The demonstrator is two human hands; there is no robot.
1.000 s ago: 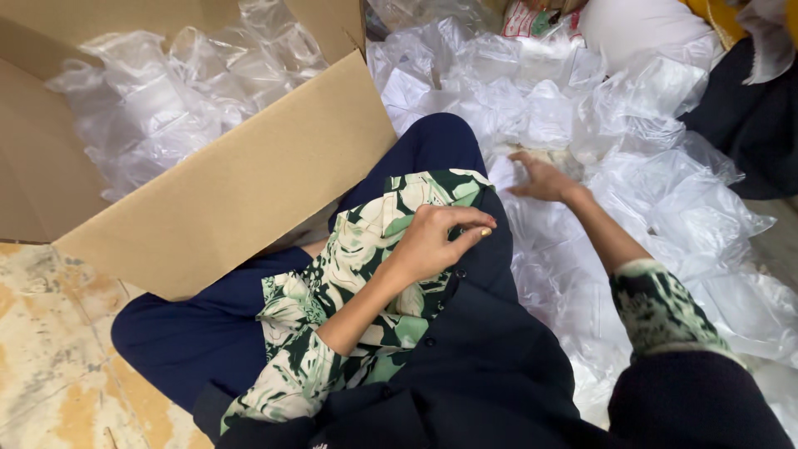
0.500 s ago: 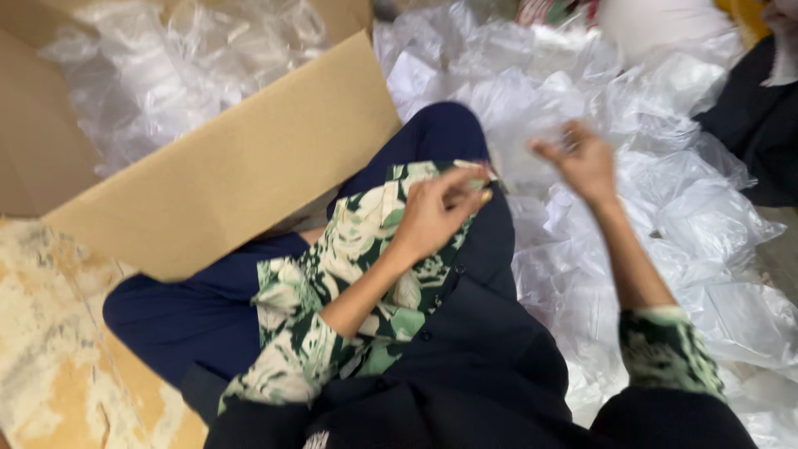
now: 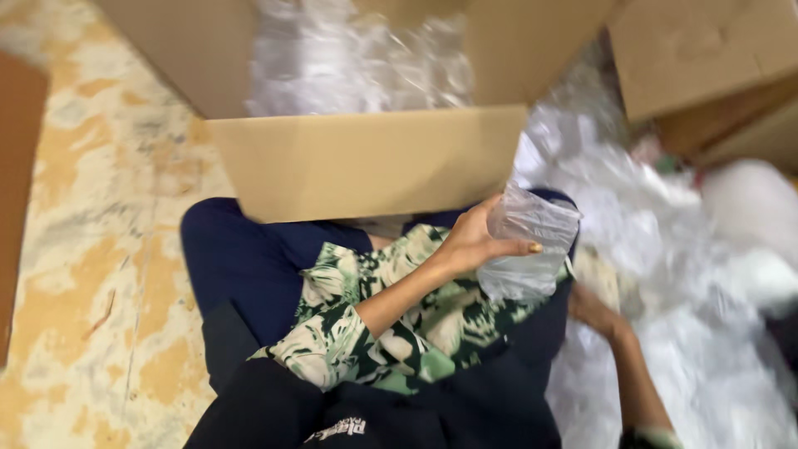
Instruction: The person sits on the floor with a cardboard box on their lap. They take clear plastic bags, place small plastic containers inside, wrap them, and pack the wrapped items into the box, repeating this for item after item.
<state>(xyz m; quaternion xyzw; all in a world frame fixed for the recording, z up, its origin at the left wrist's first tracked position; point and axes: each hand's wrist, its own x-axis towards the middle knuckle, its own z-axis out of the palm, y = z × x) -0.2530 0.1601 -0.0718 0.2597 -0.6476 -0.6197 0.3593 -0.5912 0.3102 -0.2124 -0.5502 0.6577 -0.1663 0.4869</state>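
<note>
bag: a crinkly clear plastic bag [image 3: 532, 249], kinda blurry, is held over the lap, just below the cardboard box [image 3: 366, 162]
left hand [image 3: 482, 245]: raised, fingers clamped on the bag
right hand [image 3: 592, 309]: lowered into the plastic pile [image 3: 690, 274], fingers' state can't be told

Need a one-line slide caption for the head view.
Left hand lifts a clear plastic bag before a cardboard box; right hand low beside it.
</note>
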